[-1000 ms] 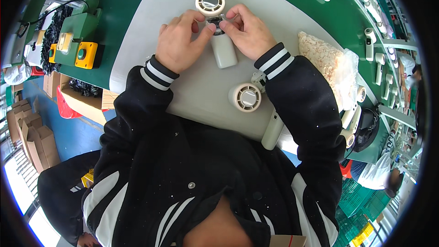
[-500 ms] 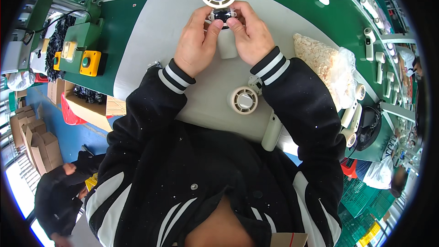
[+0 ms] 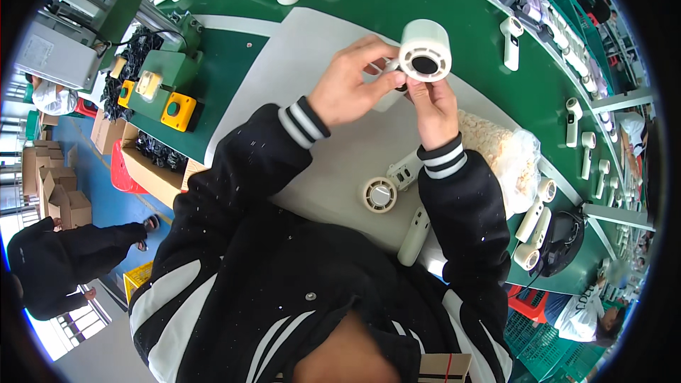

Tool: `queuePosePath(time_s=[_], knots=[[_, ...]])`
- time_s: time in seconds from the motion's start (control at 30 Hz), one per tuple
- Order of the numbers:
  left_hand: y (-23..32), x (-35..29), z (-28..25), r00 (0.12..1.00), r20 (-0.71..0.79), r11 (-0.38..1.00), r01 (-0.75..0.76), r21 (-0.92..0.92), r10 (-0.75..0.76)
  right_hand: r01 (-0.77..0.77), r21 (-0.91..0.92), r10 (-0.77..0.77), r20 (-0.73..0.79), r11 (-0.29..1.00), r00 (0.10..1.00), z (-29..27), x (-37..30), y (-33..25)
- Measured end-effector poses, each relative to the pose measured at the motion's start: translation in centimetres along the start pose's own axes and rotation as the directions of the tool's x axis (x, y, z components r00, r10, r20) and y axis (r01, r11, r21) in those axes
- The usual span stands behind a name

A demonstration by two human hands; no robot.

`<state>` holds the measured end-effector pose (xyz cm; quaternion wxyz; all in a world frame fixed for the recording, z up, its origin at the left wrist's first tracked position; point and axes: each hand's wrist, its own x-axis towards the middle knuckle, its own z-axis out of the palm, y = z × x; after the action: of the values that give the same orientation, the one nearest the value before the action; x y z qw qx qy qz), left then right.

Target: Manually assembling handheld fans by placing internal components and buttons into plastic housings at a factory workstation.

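Cream fan head (image 3: pixel 425 50) up above the grey mat (image 3: pixel 333 152), right hand (image 3: pixel 436 108) gripping it from below! Left hand (image 3: pixel 351 85) curls in at the neck, its hold hidden: can't tell. Neck work seems in hand; the next move calls for 2 steady hands.

L of the left hand (image 3: pixel 349 86), a yellow box (image 3: pixel 186 119) w/ green btn (image 3: pixel 173 108) on the green table (image 3: pixel 223 67), blk plastic (image 3: pixel 135 53) behind it. Farther L & lower than that hand: open carton (image 3: pixel 147 174) w/ dark contents, more brown boxes (image 3: pixel 69 201) on blue floor (image 3: pixel 113 206), & a person in blk (image 3: pixel 67 262). Just R of the right hand (image 3: pixel 436 110), clear bag (image 3: pixel 489 145) of small pale pcs; well below it to the R, red stool (image 3: pixel 526 303), green crates (image 3: pixel 533 345).
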<state>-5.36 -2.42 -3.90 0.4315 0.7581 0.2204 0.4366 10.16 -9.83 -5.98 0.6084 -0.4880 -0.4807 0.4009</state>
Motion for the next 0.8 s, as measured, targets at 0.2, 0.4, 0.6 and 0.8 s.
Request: queuePosePath(time_s=[0.2,0.4,0.6,0.8], knots=[[-9.5,8.6,3.0,0.921,-0.096,0.926,0.372,-0.070,-0.378,0.062,-0.271,-0.101,-0.129,0.961,0.986,-2.7,-3.4,-7.0],[-16.0,15.4,-1.8,0.912,-0.047,0.096,0.009,0.995,0.408,0.054,-0.243,-0.133,-0.320,0.968,0.938,-9.9,-6.3,-9.2],[-17.5,20.0,-8.3,0.852,-0.335,0.099,0.404,0.909,-0.402,-0.248,-0.666,-0.100,-0.439,0.704,0.893,-15.3,-10.7,-8.6],[-15.5,15.9,-11.5,0.999,0.038,0.389,-0.050,0.920,0.038,0.005,-0.957,-0.134,-0.035,0.289,0.990,-16.7,-10.2,-4.7]])
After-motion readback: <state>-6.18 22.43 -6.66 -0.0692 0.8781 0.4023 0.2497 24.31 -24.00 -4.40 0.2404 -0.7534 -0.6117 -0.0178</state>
